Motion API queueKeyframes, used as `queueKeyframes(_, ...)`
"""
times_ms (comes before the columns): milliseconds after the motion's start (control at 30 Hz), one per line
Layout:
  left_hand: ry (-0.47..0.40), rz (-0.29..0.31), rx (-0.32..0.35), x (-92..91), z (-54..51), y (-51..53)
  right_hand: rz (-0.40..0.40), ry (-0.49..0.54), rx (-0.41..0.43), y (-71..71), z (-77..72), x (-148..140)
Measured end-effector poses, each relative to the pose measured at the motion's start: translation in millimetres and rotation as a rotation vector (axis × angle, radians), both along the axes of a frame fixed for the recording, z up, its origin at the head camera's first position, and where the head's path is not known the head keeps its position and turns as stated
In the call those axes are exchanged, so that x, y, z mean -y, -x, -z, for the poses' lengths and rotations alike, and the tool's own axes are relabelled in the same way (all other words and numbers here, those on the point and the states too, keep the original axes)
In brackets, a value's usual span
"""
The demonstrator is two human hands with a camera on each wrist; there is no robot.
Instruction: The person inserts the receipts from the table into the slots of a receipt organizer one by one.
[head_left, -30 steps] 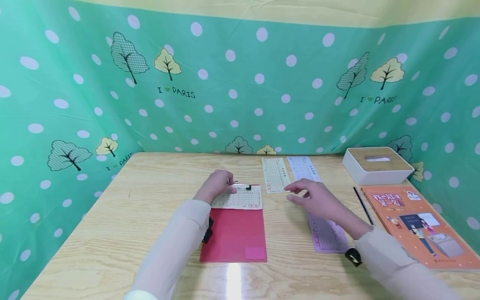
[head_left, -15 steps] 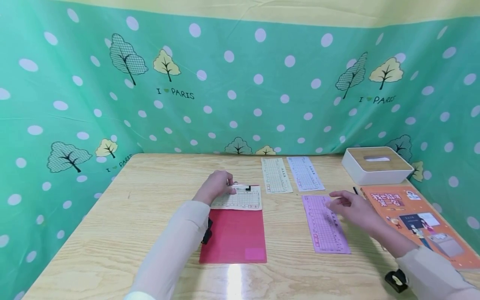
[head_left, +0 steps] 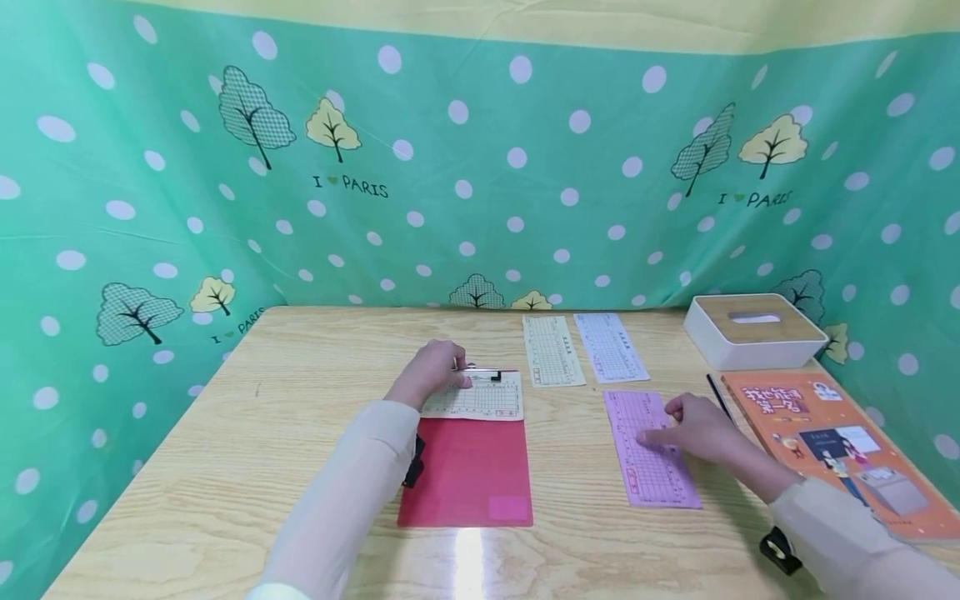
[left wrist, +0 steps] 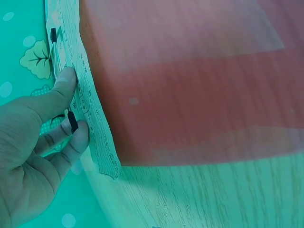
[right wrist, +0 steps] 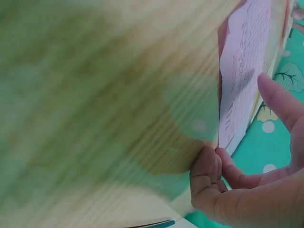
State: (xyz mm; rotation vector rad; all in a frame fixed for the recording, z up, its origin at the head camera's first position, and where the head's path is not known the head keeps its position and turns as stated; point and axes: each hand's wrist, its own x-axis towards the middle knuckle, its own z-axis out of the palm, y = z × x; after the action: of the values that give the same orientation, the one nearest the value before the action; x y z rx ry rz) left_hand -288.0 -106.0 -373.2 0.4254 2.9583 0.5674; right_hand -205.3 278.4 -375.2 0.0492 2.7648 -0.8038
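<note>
My left hand grips the metal clip at the top of a red clipboard. In the left wrist view its thumb presses the clip's wire, the other fingers on the far side. A cream printed form lies crosswise under the clip. Over the right edge of a purple printed form is my right hand. Its thumb reaches above the form, apart from the other fingers. In the right wrist view, curled fingers touch down at the form's edge.
A pale yellow form and a pale blue form lie behind. At the right are a dark pencil-like stick, an orange book and a white tissue box with a wooden lid. A green curtain bounds the table.
My right hand has moved right and towards me, from near the yellow form to the purple form's right edge, its thumb now over that form. My left hand stays on the clip.
</note>
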Motion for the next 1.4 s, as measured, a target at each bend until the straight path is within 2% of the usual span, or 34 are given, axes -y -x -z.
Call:
queueKeyframes(200,-0.022,0.014,-0.019,1.0,1.7,0.0,0.023,-0.087,0.033,4.7,-5.4,7)
queueKeyframes(333,-0.02,0.008,-0.014,0.7,2.8,-0.1,0.022,-0.11,0.052,6.2,-6.9,9)
queueKeyframes(733,-0.018,0.006,-0.011,-0.3,1.3,-1.5,0.034,-0.133,0.049,2.3,-12.6,20)
queueKeyframes(1233,-0.016,0.01,-0.003,-1.1,0.0,-1.8,0.016,-0.142,0.057,3.7,-10.8,18)
queueKeyframes(1400,-0.02,0.009,-0.001,-0.9,-1.3,-3.7,0.01,-0.1,0.042,2.5,-9.6,17)
